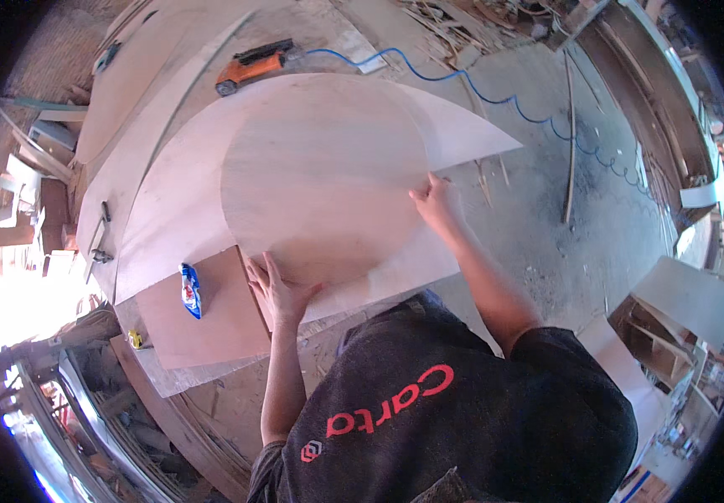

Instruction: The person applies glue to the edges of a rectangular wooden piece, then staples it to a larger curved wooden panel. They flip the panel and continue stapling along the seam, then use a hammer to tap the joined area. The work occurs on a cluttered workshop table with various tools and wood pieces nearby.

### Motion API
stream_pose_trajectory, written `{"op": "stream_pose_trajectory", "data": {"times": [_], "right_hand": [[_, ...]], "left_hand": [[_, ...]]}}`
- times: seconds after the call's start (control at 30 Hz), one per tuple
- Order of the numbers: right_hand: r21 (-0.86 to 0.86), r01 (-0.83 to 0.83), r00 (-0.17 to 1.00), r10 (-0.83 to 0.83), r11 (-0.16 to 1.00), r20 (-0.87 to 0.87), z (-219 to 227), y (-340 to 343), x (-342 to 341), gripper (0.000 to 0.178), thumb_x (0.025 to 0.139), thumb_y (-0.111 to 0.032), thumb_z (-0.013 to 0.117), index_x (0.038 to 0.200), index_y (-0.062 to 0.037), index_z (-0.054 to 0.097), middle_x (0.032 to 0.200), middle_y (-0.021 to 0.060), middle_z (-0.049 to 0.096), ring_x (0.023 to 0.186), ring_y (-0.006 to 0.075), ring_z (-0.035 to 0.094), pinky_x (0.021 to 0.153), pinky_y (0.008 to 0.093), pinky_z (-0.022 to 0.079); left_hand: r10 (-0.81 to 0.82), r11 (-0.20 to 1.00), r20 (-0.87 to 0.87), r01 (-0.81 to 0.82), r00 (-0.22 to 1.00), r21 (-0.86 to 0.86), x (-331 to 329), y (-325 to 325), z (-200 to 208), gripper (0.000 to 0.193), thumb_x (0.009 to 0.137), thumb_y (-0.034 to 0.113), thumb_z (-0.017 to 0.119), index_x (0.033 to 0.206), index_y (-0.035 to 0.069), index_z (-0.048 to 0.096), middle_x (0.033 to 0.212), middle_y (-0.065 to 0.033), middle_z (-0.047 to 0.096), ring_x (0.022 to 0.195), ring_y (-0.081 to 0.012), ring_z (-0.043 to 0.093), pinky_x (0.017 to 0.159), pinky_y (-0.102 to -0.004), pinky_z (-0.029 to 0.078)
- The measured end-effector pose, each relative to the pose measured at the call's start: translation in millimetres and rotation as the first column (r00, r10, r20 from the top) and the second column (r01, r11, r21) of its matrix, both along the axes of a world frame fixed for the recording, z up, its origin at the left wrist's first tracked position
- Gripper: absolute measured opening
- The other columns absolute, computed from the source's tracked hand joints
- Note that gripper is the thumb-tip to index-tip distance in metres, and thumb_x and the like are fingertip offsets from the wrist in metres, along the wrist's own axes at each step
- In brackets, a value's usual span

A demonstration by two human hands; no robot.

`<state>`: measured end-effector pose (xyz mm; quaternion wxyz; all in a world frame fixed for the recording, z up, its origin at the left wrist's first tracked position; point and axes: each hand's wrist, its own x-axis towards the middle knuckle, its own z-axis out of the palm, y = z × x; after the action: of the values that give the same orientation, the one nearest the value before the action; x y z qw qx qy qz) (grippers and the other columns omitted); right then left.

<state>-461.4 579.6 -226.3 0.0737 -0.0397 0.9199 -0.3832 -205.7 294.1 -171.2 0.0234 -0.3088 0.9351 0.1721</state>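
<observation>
A large, thin round wooden board (324, 168) lies on a bigger pale sheet (169, 201) in front of me. My left hand (276, 293) rests at its near left edge with the fingers spread and the thumb stretched out to the right. Beside that hand is a flat brown panel (211, 314). At the right edge of the round board my right hand (437, 204) has its fingers curled in, pinching the rim; the underside of that grip is hidden.
A blue and white packet (190, 291) sits on the brown panel, and a yellow tape measure (135, 339) is left of it. Behind the sheet lies an orange and black power tool (253, 65). A coiled blue hose (496, 96) runs right, past scrap wood (454, 33).
</observation>
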Motion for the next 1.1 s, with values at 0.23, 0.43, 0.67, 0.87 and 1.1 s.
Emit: {"op": "stream_pose_trajectory", "data": {"times": [0.23, 0.43, 0.67, 0.87, 1.1], "right_hand": [[-0.150, -0.025, 0.994, 0.041, 0.988, 0.102, 27.3, -0.4, -4.5, 0.043, 0.086, -0.015, 0.082, 0.119, 0.0096, 0.068, 0.093, 0.0144, 0.074, 0.082, 0.0206, 0.071, 0.075, 0.0354, 0.057], [-0.252, 0.103, 0.995, -0.097, 0.962, 0.036, 24.3, -2.5, 4.4, 0.028, 0.082, -0.018, 0.082, 0.099, 0.0016, 0.071, 0.086, 0.0139, 0.075, 0.076, 0.0262, 0.072, 0.070, 0.0383, 0.056], [-0.251, 0.145, 0.989, -0.144, 0.957, 0.022, 1.0, 0.7, 0.8, 0.033, 0.080, -0.019, 0.083, 0.104, 0.0020, 0.072, 0.086, 0.0122, 0.075, 0.078, 0.0250, 0.073, 0.073, 0.0385, 0.057], [-0.338, 0.141, 0.990, -0.126, 0.931, 0.065, -24.6, 2.8, -10.7, 0.040, 0.079, -0.008, 0.085, 0.112, 0.0054, 0.069, 0.089, 0.0078, 0.071, 0.079, 0.0150, 0.067, 0.071, 0.0310, 0.056], [-0.491, 0.246, 0.969, -0.202, 0.836, 0.141, -74.0, 23.2, -22.4, 0.045, 0.082, -0.007, 0.082, 0.122, 0.0014, 0.064, 0.102, 0.0067, 0.067, 0.088, 0.0158, 0.065, 0.070, 0.0300, 0.055]], "left_hand": [[0.028, 0.999, 0.004, -0.028, 1.000, -0.017, -12.2, -6.1, -5.0, 0.151, 0.055, 0.064, 0.094, 0.168, 0.016, 0.004, 0.171, -0.0275, -0.004, 0.160, -0.0400, 0.000, 0.128, -0.0558, 0.008], [0.001, 1.000, -0.064, -0.003, 0.998, -0.025, -10.9, -10.1, -13.0, 0.151, 0.054, 0.063, 0.094, 0.168, 0.016, 0.006, 0.171, -0.0281, -0.001, 0.160, -0.0405, 0.001, 0.128, -0.0569, 0.008], [-0.030, 0.999, -0.146, 0.025, 0.989, -0.036, -8.0, -12.4, -21.5, 0.151, 0.054, 0.061, 0.095, 0.167, 0.015, 0.007, 0.170, -0.0297, 0.000, 0.160, -0.0407, 0.004, 0.126, -0.0616, 0.007], [0.041, 0.999, -0.103, -0.040, 0.994, 0.014, -10.1, -10.3, -21.8, 0.148, 0.055, 0.059, 0.096, 0.166, 0.011, 0.011, 0.170, -0.0301, 0.003, 0.160, -0.0408, 0.001, 0.127, -0.0606, 0.006], [0.127, 0.979, -0.002, -0.125, 0.992, 0.160, -24.0, -4.3, 24.7, 0.146, 0.053, 0.062, 0.095, 0.164, 0.003, 0.020, 0.169, -0.0310, 0.005, 0.160, -0.0412, 0.000, 0.128, -0.0571, 0.002]]}}
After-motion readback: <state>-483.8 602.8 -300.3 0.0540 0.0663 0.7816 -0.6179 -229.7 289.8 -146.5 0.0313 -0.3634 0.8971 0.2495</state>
